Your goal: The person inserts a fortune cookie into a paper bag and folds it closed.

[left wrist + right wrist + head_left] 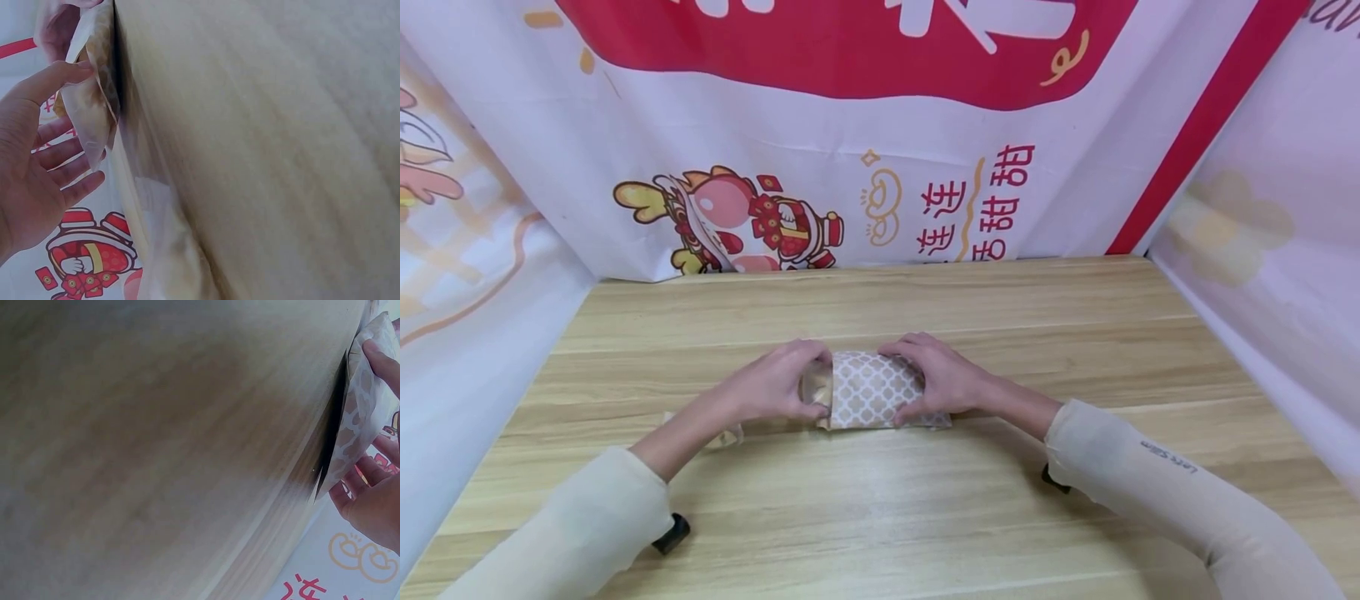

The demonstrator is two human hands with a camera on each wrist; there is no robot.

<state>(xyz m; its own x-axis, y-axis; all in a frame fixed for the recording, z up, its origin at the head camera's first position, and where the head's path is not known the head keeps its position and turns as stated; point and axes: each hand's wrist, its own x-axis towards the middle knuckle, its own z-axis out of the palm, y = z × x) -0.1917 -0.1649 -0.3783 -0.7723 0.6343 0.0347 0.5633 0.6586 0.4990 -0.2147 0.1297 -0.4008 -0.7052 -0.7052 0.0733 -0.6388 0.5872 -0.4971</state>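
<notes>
On the pale wood-grain counter [880, 517], a flat tan paper pouch with a white lattice print [871, 392] lies between two bare-handed grips, with its left end gaping. A tan item in clear, crinkled wrapping [817, 385] shows at that opening, part of it outside the pouch.

The left grip [781, 382] curves round this protruding item: the thumb touches it at the near side, close to the pouch's rim, and the fingers lie along the far side, fairly loosely spread in the left wrist view. The right grip [946, 379] holds the pouch's right half across its width, thumb on the near edge and fingers on the far edge, so the printed face sits between them.

A second small, pale tan packet in clear wrapping [727, 437] lies on the counter beside the left forearm, which partly hides it. Both arms wear cream sleeves [1138, 471]. Behind the counter hangs a white cloth backdrop [820, 117] with red lettering and a cartoon figure.
</notes>
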